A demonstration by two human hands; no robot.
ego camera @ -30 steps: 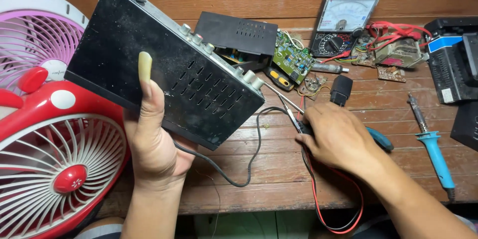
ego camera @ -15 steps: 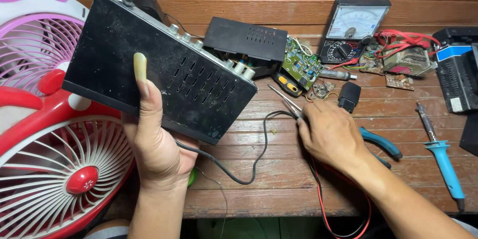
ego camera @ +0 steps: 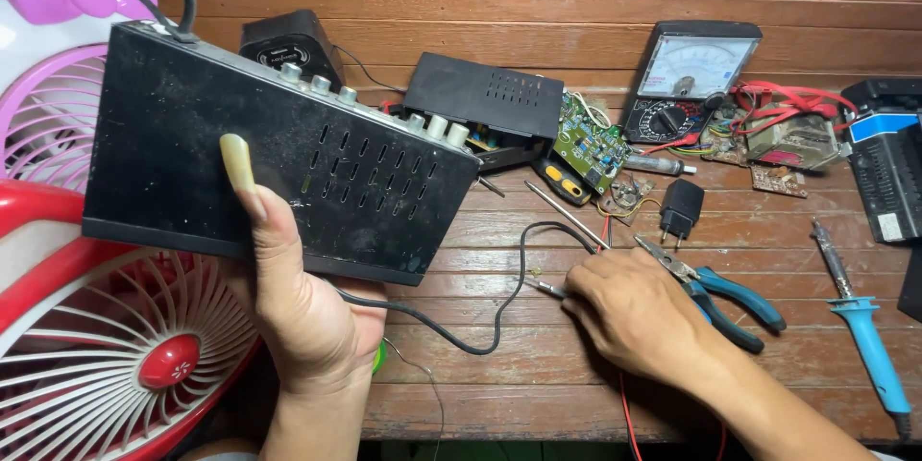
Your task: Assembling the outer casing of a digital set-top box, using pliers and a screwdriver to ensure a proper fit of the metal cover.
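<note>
While the black box (ego camera: 279,182) is held tilted above the wooden bench (ego camera: 576,394), its long side sloping down to the right, the left hand (ego camera: 298,298) grips its lower edge, thumb pressed flat on top. The right hand (ego camera: 639,312), off to the box's right, is closed over a black cable (ego camera: 480,341) beside the pliers (ego camera: 715,293).

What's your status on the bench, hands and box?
Left hand grips black box, tilted off bench. Right hand pinches a probe tip on the planks. Black cable trails between; pliers beside right hand.
</note>
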